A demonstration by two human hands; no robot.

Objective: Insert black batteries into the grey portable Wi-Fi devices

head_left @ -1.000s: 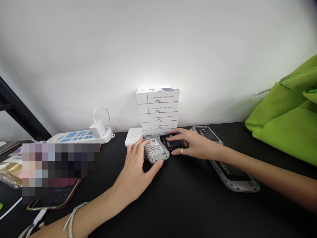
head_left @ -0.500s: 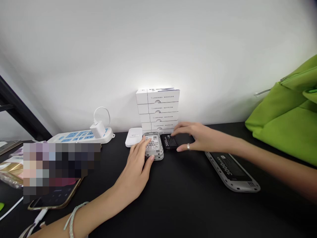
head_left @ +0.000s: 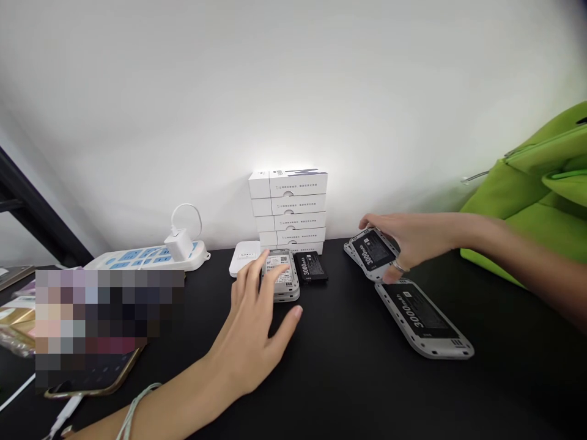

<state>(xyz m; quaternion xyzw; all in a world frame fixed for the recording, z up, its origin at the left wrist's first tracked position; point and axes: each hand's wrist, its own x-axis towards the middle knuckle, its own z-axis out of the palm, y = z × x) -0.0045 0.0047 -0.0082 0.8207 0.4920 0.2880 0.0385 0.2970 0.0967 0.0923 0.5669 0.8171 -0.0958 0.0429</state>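
My left hand (head_left: 250, 324) has its fingers spread over an open-backed grey handheld device (head_left: 287, 275) with a label and QR code in its battery bay. Its fingertips cover part of that device, and its thumb stands apart. Just right of it lies a loose black 3000mAh battery (head_left: 312, 267), flat on the table. Thumb and fingers of my right hand (head_left: 403, 238) grip opposite edges of a second grey device with a battery in its back (head_left: 370, 249). Another casing edge shows beneath that one. Nearer to me, a third grey device with a battery (head_left: 426, 318) lies face down.
A stack of white boxes (head_left: 298, 205) stands against the wall, a white device (head_left: 243, 256) beside it. Further left are a power strip (head_left: 123, 260) with a charger (head_left: 178, 244) and a cabled phone (head_left: 101, 379). A green bag (head_left: 518, 214) occupies the right.
My right hand has left the loose battery and moved right onto a battery-fitted device. My left hand's thumb has lifted off the labelled device, and its fingers are more spread.
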